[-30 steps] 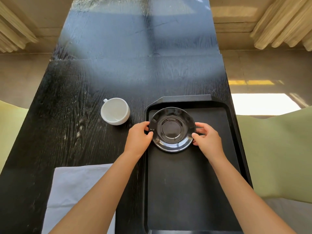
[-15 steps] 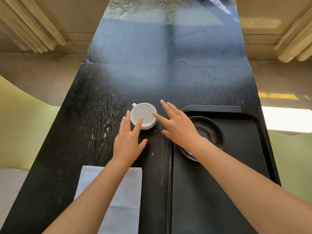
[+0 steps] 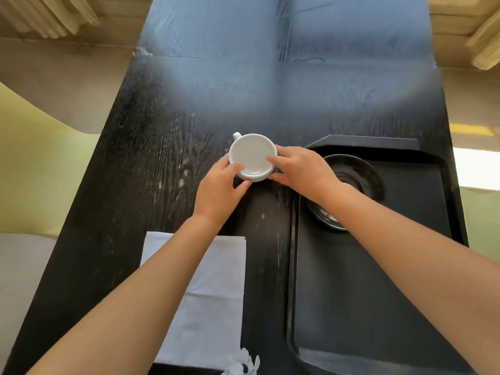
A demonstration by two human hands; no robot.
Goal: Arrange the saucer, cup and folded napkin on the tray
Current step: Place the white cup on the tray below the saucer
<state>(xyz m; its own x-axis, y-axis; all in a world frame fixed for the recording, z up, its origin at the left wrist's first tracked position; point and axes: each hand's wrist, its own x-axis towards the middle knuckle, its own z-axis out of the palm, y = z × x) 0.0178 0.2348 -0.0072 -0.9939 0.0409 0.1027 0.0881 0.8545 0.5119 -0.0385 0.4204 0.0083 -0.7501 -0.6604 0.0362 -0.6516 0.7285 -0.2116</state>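
Tray (image 3: 405,280), black, sat on the dark table (image 3: 162,131) at 3 o'clock. Napkin (image 3: 213,293), white and folded, lay at 7 o'clock on the table, left of the tray and partly under the left forearm. Saucer (image 3: 362,171), black, rested in the tray's far end. Left hand (image 3: 219,190) and right hand (image 3: 303,171) both had fingers curled around the cup (image 3: 253,156), white, upright at 12 o'clock on the table beside the tray, handle pointing away.

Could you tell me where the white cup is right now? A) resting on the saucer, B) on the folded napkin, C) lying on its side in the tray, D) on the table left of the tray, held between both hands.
D: the cup sits on the table left of the tray, with the left hand and right hand gripping its sides.
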